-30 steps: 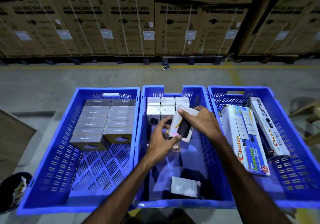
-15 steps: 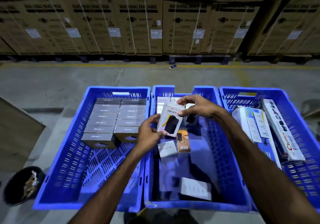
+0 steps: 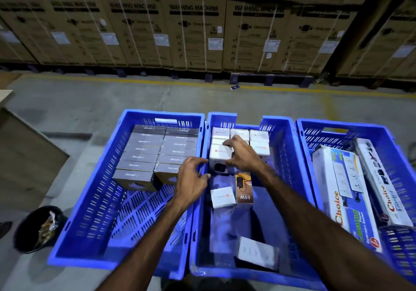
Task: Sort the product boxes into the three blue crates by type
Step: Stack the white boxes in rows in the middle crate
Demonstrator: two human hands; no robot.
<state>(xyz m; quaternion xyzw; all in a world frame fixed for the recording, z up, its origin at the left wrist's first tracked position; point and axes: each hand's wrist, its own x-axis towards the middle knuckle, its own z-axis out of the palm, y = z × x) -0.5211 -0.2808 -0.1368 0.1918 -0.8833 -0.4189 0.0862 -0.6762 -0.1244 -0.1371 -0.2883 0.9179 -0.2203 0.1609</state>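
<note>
While my right hand clamps the white box, it stands upright;
left hand, fingers apart, holds nothing, just left of it.

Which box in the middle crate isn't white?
The 65W charger box: orange-brown with a black adapter pictured, lying flat beside a loose white box, just nearer than the right hand. Every other box there is white.

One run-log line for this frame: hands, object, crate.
right hand: setting white box into back rows | left hand: open, beside it | middle crate | stage: placing
</note>
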